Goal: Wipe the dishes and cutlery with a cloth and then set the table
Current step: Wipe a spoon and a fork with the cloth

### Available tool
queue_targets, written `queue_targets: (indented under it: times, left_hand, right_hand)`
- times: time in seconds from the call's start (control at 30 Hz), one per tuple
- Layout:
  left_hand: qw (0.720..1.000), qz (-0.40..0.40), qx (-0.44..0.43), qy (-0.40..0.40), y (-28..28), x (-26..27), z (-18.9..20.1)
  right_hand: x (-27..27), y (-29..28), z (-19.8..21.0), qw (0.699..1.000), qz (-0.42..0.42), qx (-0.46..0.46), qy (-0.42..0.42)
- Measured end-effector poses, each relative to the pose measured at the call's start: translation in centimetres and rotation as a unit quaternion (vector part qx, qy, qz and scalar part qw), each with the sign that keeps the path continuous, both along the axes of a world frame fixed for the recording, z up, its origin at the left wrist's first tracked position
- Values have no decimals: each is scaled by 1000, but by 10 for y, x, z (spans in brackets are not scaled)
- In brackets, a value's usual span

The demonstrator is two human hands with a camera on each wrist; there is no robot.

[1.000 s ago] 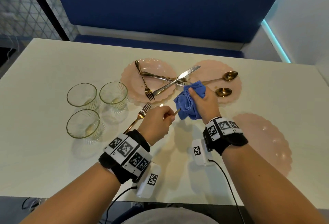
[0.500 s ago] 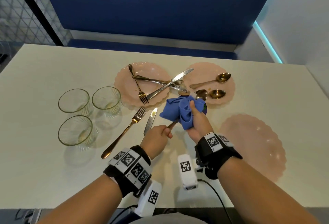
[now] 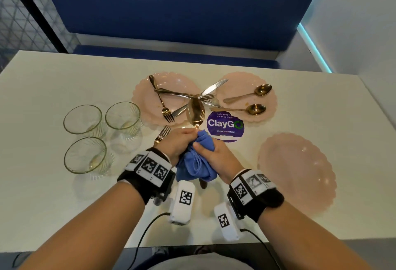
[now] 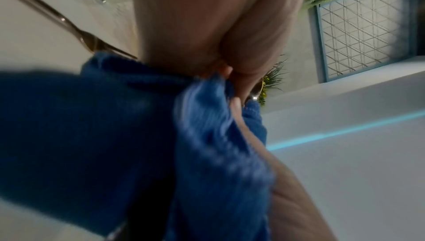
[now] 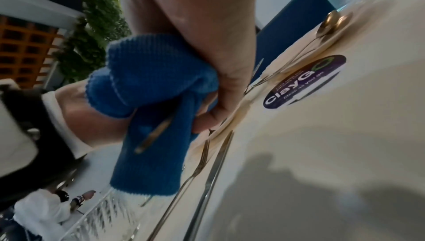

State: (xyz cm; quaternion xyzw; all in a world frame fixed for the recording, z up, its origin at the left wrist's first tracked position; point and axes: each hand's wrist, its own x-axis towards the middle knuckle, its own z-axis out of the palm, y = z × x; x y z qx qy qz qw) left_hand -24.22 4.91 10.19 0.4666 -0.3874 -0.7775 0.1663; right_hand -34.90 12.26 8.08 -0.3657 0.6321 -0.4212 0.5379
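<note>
Now, nearest me, my right hand (image 3: pixel 216 158) clenched the blue cloth (image 3: pixel 196 162), which had slid down the spoon (image 3: pixel 195 113) onto its handle; my left hand (image 3: pixel 177 143) pinched the neck. The bared bowl stood just beyond the cloth, before the far plates, seemingly wiped.

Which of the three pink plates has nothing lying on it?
The near right plate, alone by the right hand. The two far plates both carry cutlery: forks and a knife on one, spoons on the other.
</note>
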Motion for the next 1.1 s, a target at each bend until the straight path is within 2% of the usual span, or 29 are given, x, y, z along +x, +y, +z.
queue_targets:
  times: [0.07, 0.17, 0.27, 0.33, 0.4, 0.47, 0.5, 0.57, 0.63, 0.73, 0.83, 0.97, 1.1]
  left_hand:
    - [998, 37, 41, 12, 2, -1, -10]
    - [997, 72, 37, -6, -2, 0, -19]
    - [985, 168, 46, 10, -10, -2, -20]
    - [975, 218, 45, 18, -19, 4, -21]
    - [982, 189, -13, -28, -24, 13, -25]
    - [986, 90, -88, -106, -15, 14, -33]
    - [982, 35, -118, -146, -6, 10, -38]
    - [955, -61, -193, -215, 16, 0, -54]
    - [925, -111, -258, -257, 34, -10, -66]
    - [904, -123, -284, -294, 52, -17, -76]
    - [896, -127, -284, -318, 60, -17, -80]
    - [872, -143, -324, -339, 59, -12, -78]
    - [847, -96, -357, -381, 40, 14, -71]
  right_hand:
    - [5, 6, -4, 1000, 16, 15, -6]
    - [6, 18, -11, 997, 45, 47, -30]
    - [-3, 24, -10, 995, 63, 67, -37]
    - [-15, 29, -8, 992, 100, 82, -12]
    - [-32, 32, -4, 992, 87, 83, -34]
    - [-52, 32, 5, 986, -12, 59, -159]
    - [-63, 31, 10, 971, -60, 39, -228]
    - [-82, 26, 16, 934, -132, -7, -332]
    - [-94, 20, 17, 910, -162, -44, -380]
    - [-99, 14, 14, 905, -156, -61, -392]
    - [-93, 10, 11, 898, -155, -62, -407]
    - [-85, 8, 9, 889, -185, -63, -415]
    - [-85, 4, 7, 875, -180, -54, -445]
